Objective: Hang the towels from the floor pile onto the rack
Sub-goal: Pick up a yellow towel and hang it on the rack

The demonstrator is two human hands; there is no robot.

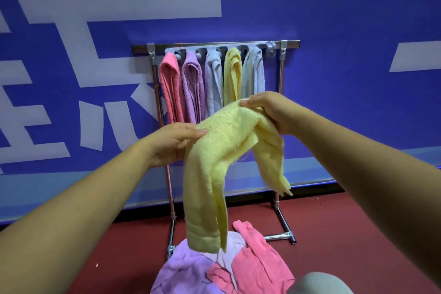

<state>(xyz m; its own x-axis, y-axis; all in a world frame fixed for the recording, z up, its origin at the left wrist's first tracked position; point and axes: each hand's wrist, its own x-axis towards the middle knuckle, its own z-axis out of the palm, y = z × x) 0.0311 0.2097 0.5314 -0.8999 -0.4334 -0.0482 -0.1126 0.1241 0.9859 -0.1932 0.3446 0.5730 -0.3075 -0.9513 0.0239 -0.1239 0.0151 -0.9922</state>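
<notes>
**A:** Where is the yellow towel [224,150]?

**B:** In the air in front of the rack [281,79], above the floor pile [191,272]. Its top edge is stretched between both hands and the two ends hang down.

**A:** And the grip?

**B:** The left hand [171,143] pinches one side of that edge, thumb on top. The right hand [269,112] has its grip closed on the other side, set higher. I think the edge is spread this way to find a fold that can be fed into a slot.

**A:** Is there room?

**B:** Five towels hang side by side from the grey holder [238,46]: pink, purple, two pale ones and a yellow. The right-end slot [270,49] looks free, which would explain the raised right hand.

**A:** What is left?

**B:** Purple and pink towels lie heaped on the red floor [107,253].
</notes>
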